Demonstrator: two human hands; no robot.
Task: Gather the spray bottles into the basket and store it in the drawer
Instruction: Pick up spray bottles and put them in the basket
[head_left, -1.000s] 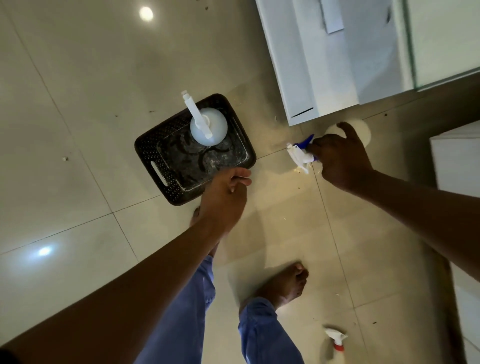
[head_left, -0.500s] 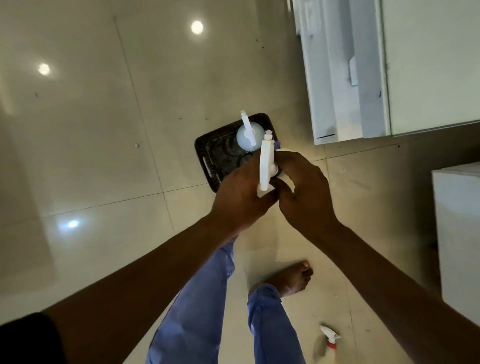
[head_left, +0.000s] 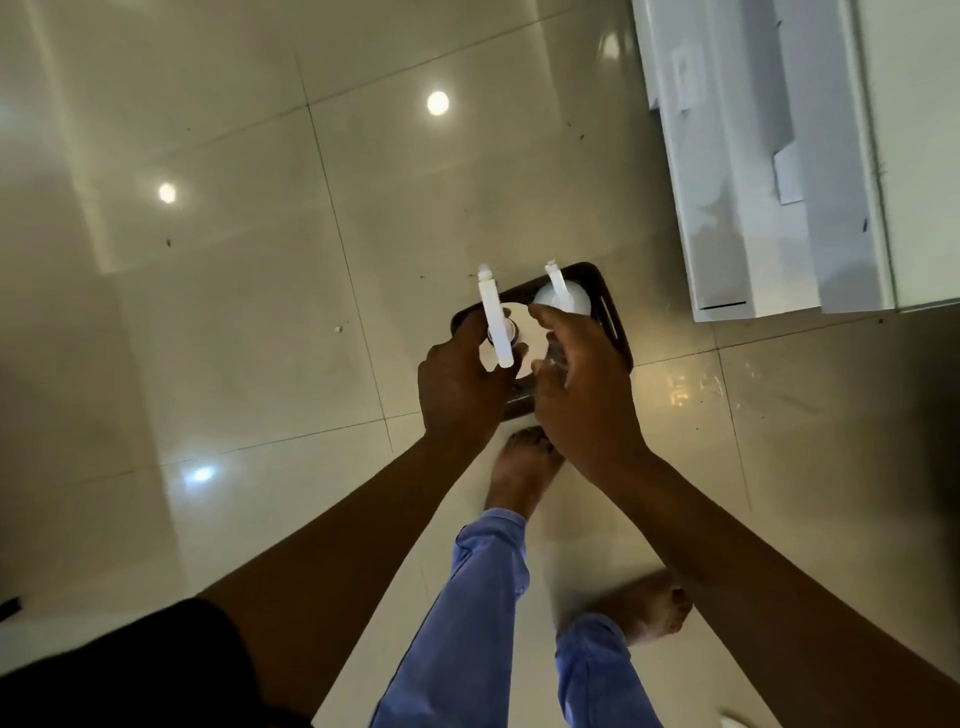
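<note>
A dark perforated basket (head_left: 617, 338) sits on the tiled floor under my hands. One white spray bottle (head_left: 566, 297) stands inside it at the far right corner. A second white spray bottle (head_left: 497, 325), nozzle pointing away from me, hangs over the basket's left half. My left hand (head_left: 457, 387) grips this bottle near its neck. My right hand (head_left: 584, 387) is beside the bottle's body with fingers spread and curled. Both hands hide most of the basket's inside.
A white cabinet with an open drawer (head_left: 769, 208) stands at the upper right, close to the basket. My bare feet (head_left: 524, 470) are just behind the basket. A white sprayer tip (head_left: 737, 722) shows at the bottom right edge.
The second bottle was picked up off the floor by my right hand, passed to my left, and now sits lower over the basket. My right hand's fingers have loosened.
</note>
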